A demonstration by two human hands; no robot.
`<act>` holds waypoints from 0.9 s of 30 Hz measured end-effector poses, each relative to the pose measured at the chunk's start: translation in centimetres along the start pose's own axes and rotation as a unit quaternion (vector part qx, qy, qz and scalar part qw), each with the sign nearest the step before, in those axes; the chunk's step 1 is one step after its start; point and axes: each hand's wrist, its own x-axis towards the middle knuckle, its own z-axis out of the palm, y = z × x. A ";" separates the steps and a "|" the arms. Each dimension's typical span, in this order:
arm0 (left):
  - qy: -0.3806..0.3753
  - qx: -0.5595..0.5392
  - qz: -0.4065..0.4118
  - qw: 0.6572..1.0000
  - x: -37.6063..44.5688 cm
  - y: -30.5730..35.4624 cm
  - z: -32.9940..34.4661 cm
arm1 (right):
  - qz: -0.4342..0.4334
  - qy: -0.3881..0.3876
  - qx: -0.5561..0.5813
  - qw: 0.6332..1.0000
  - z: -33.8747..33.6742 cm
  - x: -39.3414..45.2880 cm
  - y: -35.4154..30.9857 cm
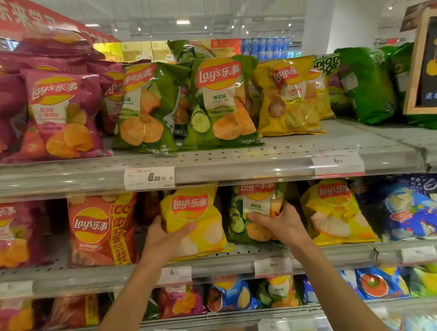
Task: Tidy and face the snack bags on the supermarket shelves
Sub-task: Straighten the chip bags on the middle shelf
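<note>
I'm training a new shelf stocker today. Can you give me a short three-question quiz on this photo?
1. True or false: both hands hold bags on the middle shelf.
2. Which bag does the left hand grip? A) yellow Lay's bag B) red Lay's bag C) blue bag
3. What price shows on the top shelf's left price tag?

Key: 1 true. 2 A; the right hand grips the green cucumber Lay's bag. 3 6.50.
</note>
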 end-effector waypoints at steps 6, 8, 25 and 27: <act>0.018 -0.025 0.014 0.999 -0.5 1.0 0.0 | -0.023 0.033 -0.003 0.999 -2.1 -1.4 -2.3; 0.000 -0.030 0.014 0.999 -0.7 1.1 1.4 | -0.016 0.042 0.008 0.999 -3.7 -2.2 -2.2; -0.124 -0.015 -0.030 0.992 -1.7 1.1 16.7 | 0.033 0.118 0.053 0.991 -16.3 -8.9 2.4; -0.129 -0.017 -0.030 0.991 -2.0 1.2 17.2 | 0.037 0.108 0.055 0.992 -16.7 -9.3 2.7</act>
